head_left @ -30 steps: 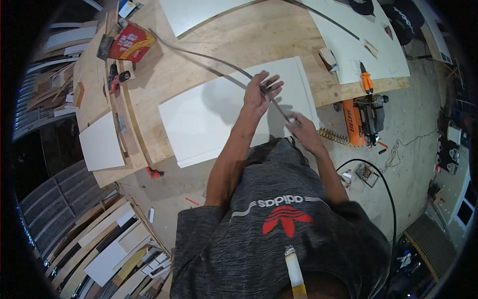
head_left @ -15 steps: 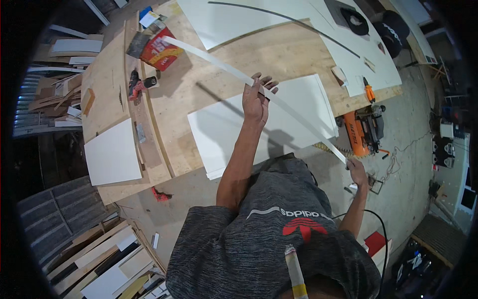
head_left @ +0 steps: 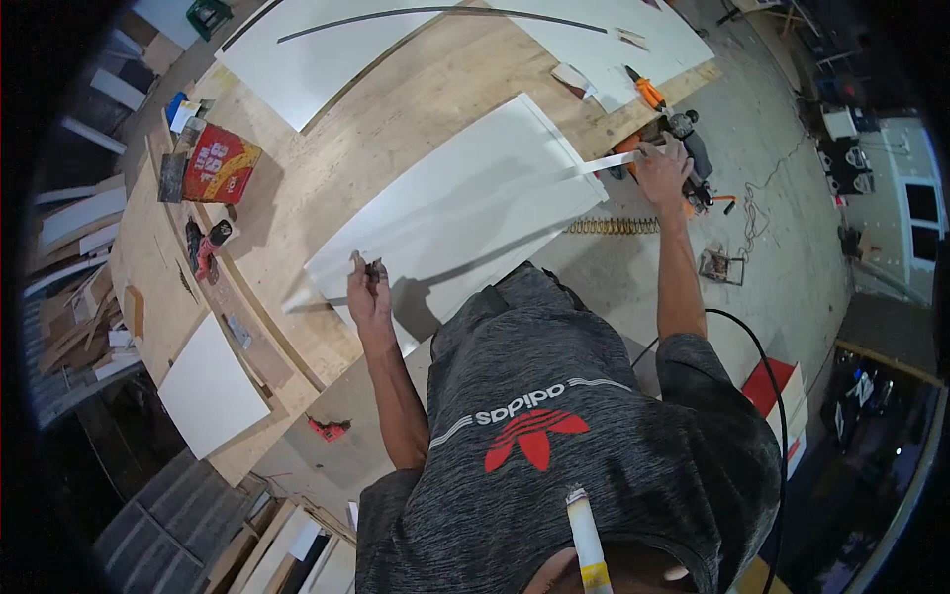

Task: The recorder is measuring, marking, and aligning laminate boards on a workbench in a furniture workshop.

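Observation:
A long, thin white strip [head_left: 602, 163] stretches across the white panel [head_left: 465, 188] on the plywood table, casting a narrow shadow on it. My right hand [head_left: 663, 170] grips the strip's right end past the panel's far right corner. Over the panel's lower left corner, my left hand [head_left: 369, 292] has its fingers curled about the strip close to its other end. The strip's middle is smeared and hard to pick out against the white panel.
On the plywood table [head_left: 282, 178] are a red-and-yellow tin [head_left: 226, 168], a red drill [head_left: 206, 249], a smaller white panel [head_left: 211, 386] and orange-handled pliers [head_left: 648, 91]. A dark strip [head_left: 435, 11] lies across the far white sheets. A coiled hose [head_left: 614, 227] hangs near the right side.
The strip has swung from a slant to lie across the panel. My left hand has moved left and nearer me, my right hand farther away. The view has shifted too.

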Tool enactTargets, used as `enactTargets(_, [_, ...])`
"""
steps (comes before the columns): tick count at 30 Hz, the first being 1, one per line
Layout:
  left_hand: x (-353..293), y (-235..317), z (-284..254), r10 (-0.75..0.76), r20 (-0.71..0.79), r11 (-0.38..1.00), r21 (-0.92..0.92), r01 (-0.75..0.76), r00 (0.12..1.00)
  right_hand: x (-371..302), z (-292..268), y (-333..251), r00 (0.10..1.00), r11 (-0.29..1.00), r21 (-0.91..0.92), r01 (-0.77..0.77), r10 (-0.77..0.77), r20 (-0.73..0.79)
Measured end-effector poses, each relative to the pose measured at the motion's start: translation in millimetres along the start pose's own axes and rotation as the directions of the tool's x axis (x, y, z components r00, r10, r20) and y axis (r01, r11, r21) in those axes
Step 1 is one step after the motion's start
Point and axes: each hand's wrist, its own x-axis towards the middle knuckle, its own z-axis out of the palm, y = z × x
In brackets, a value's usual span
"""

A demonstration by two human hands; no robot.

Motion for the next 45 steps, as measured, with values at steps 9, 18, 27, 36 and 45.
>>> enactTargets(9, [-42,-81,76,0.022,0.095,0.94,-0.342,0.012,0.995,54,61,-89,0.805,-0.57,0.693,-0.442,0.089,0.586])
enactTargets(18, [-59,-104,119,0.044,0.071,0.96,-0.279,-0.023,0.996,20,48,-173,0.745,-0.529,0.538,-0.656,-0.339,0.574])
enactTargets(27, [-46,-82,-32,0.16,-0.41,0.972,-0.093,-0.216,0.898,19,89,-87,0.746,-0.078,0.746,-0.662,-0.162,0.646])
enactTargets(36, [-53,-91,-17,0.508,0.342,-0.26,0.936,-0.237,0.791,-13,126,-99,0.796,0.127,0.792,-0.597,-0.028,0.605])
enactTargets(45, [-61,-111,-5,0.268,0.2,-0.403,0.912,-0.079,0.942,-14,144,-56,0.992,0.958,0.271,0.09,-0.061,-0.114])
